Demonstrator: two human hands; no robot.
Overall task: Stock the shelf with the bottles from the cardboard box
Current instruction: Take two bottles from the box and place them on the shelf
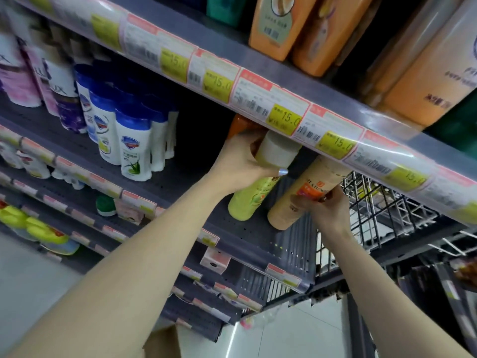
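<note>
Now left hand [240, 161] grips the green bottle [247, 200]; right hand [327, 210] grips the tan bottle [302, 197] on shelf [258, 236].

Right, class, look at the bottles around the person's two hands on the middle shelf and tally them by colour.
Yellow-green bottle, in left hand: 1
Beige bottle, in right hand: 1
Orange bottle, behind the left hand: 1
Total: 3

We cannot see the top of the tan bottle [304, 192]: the price strip [284, 112] hides it. Just left of the tan bottle, an orange bottle [240, 125] shows only a corner under that strip. The far-left bottles [15, 68] blur.
</note>
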